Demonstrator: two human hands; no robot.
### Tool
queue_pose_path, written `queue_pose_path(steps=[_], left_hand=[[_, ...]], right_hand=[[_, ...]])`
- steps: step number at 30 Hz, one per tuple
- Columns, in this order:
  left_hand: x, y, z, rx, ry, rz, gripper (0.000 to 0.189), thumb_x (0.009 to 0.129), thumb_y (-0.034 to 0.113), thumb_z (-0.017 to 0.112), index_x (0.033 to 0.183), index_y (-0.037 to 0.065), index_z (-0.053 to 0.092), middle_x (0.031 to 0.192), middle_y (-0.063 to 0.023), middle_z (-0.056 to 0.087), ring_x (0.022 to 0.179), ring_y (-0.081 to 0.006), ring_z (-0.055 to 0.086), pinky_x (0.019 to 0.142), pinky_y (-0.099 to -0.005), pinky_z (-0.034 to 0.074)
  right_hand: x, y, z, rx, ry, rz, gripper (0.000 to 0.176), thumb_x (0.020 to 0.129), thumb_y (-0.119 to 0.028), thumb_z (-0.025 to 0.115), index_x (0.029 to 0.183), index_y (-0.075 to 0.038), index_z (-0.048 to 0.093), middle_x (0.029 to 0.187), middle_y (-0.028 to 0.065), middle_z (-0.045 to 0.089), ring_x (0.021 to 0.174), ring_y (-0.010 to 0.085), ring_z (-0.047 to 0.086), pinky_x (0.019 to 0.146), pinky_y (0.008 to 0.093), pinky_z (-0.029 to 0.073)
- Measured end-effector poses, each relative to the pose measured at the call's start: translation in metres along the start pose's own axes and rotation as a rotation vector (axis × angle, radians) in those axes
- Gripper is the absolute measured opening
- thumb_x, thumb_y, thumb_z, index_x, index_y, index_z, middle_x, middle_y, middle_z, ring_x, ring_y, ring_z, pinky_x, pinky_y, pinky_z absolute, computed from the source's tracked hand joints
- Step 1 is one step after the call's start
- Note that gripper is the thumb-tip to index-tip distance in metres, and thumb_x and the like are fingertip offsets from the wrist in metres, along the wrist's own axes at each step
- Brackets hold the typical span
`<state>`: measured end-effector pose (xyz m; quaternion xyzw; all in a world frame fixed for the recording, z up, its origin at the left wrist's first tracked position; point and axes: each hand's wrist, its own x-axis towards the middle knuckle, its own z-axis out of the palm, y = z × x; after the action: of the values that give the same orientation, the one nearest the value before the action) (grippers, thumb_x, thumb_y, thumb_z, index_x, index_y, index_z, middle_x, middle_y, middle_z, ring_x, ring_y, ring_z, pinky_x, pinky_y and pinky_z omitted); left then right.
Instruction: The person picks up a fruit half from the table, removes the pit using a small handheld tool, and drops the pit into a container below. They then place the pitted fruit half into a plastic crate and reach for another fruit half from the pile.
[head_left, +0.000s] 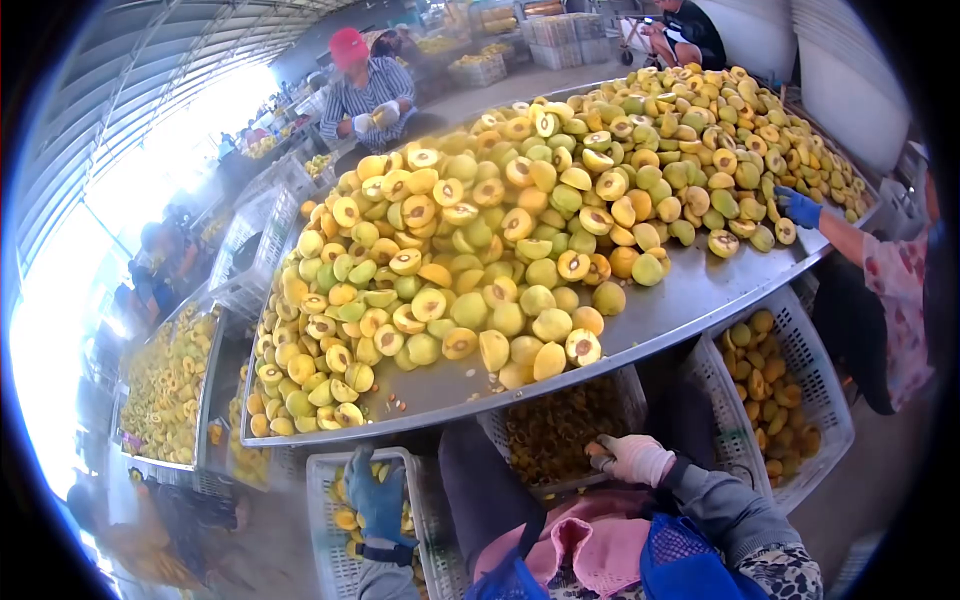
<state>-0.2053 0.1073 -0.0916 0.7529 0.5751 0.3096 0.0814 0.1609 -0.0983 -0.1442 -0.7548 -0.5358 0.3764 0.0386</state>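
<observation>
My left hand (380,503), in a blue-grey glove, is over a white crate (318,500) holding yellow fruit pieces. Its fingers stretch apart and I see nothing in them. My right hand (640,461), in a white glove with brown-stained fingertips, is closed above a crate (634,392) of brown scraps between my knees. Whatever its fingers hold, if anything, is too small to make out. In front of both hands, halved yellow peaches (480,270), many with pits or brown hollows showing, are heaped on a metal table (430,392).
Right of my legs stands a white crate (836,425) of yellow fruit. A co-worker's blue-gloved hand (798,207) touches the heap at the right. Another person (370,98) in a red cap works across the table. More fruit fills a tray (208,385) at the left.
</observation>
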Motion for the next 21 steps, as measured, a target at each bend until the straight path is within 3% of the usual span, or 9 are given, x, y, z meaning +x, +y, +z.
queue_pose_path(steps=[2,4,8,9,13,16,17,20,21], left_hand=[[0.031,0.048,0.02,0.107,0.017,0.327,0.061,0.07,0.013,0.078,0.127,0.004,0.057,0.127,-0.0184,0.059,0.122,-0.0363,0.052,0.102,-0.0428,0.043],[0.068,0.099,0.051,0.082,-0.166,0.519,0.073,0.072,0.016,0.076,0.139,0.009,0.047,0.141,-0.0175,0.047,0.131,-0.0365,0.042,0.109,-0.0483,0.033],[0.123,0.155,0.132,0.221,-0.467,0.906,0.08,0.075,0.017,0.073,0.147,0.015,0.038,0.149,-0.0172,0.036,0.132,-0.036,0.041,0.109,-0.0474,0.034],[0.129,0.166,0.137,0.28,-0.562,0.998,0.08,0.075,0.018,0.072,0.148,0.016,0.038,0.149,-0.017,0.036,0.131,-0.0359,0.041,0.108,-0.0473,0.035],[0.129,0.17,0.132,0.633,-0.751,0.889,0.071,0.076,0.018,0.073,0.141,0.018,0.047,0.142,-0.0153,0.047,0.122,-0.0319,0.052,0.093,-0.0462,0.048],[0.13,0.152,0.109,0.357,-0.804,0.557,0.057,0.074,0.02,0.075,0.129,0.016,0.059,0.123,-0.013,0.062,0.107,-0.0309,0.062,0.088,-0.0457,0.049],[0.13,0.145,0.105,0.264,-0.749,0.471,0.043,0.075,0.02,0.076,0.116,0.01,0.066,0.103,-0.0133,0.069,0.09,-0.0266,0.068,0.08,-0.0404,0.053],[0.121,0.11,0.11,-0.571,-0.725,-0.073,0.029,0.08,0.014,0.07,0.109,0.011,0.067,0.097,-0.0125,0.07,0.089,-0.028,0.068,0.077,-0.0362,0.056],[0.114,0.124,0.092,-0.842,-0.691,-0.142,0.028,0.079,0.01,0.072,0.105,0.001,0.066,0.098,-0.0128,0.067,0.09,-0.0229,0.067,0.076,-0.0324,0.055]], right_hand=[[-0.002,-0.004,-0.004,0.043,-0.017,-0.001,0.049,0.095,-0.047,0.048,0.129,-0.013,0.053,0.108,0.0206,0.068,0.098,0.0373,0.066,0.088,0.0455,0.049],[0.0,-0.008,-0.004,0.102,-0.004,-0.052,0.05,0.095,-0.049,0.047,0.129,-0.013,0.053,0.106,0.0206,0.069,0.097,0.0374,0.066,0.087,0.0453,0.049],[0.0,-0.014,0.001,0.115,-0.032,-0.034,0.052,0.095,-0.051,0.046,0.13,-0.013,0.053,0.102,0.0201,0.069,0.094,0.0363,0.067,0.084,0.044,0.05],[-0.004,-0.017,-0.003,0.161,-0.05,-0.064,0.068,0.093,-0.056,0.047,0.142,-0.008,0.045,0.093,0.0244,0.069,0.088,0.0406,0.066,0.078,0.0466,0.051],[-0.007,-0.019,-0.012,0.173,-0.112,-0.02,0.068,0.093,-0.056,0.048,0.141,-0.008,0.046,0.09,0.0254,0.068,0.085,0.0416,0.066,0.076,0.0477,0.051],[-0.012,-0.024,-0.023,0.264,0.005,-0.091,0.067,0.092,-0.054,0.052,0.14,-0.007,0.048,0.09,0.0254,0.068,0.086,0.0417,0.066,0.076,0.0472,0.051],[-0.015,-0.026,-0.026,0.285,0.093,-0.132,0.066,0.092,-0.053,0.055,0.139,-0.007,0.048,0.09,0.0254,0.068,0.086,0.0417,0.066,0.076,0.0467,0.051],[-0.03,-0.038,-0.047,0.428,0.273,-0.24,0.064,0.091,-0.047,0.06,0.137,-0.006,0.05,0.091,0.0256,0.068,0.087,0.0412,0.067,0.076,0.0446,0.052],[-0.034,-0.044,-0.054,0.488,0.316,-0.273,0.063,0.09,-0.046,0.062,0.137,-0.005,0.05,0.091,0.0258,0.067,0.087,0.041,0.067,0.076,0.0437,0.053]])
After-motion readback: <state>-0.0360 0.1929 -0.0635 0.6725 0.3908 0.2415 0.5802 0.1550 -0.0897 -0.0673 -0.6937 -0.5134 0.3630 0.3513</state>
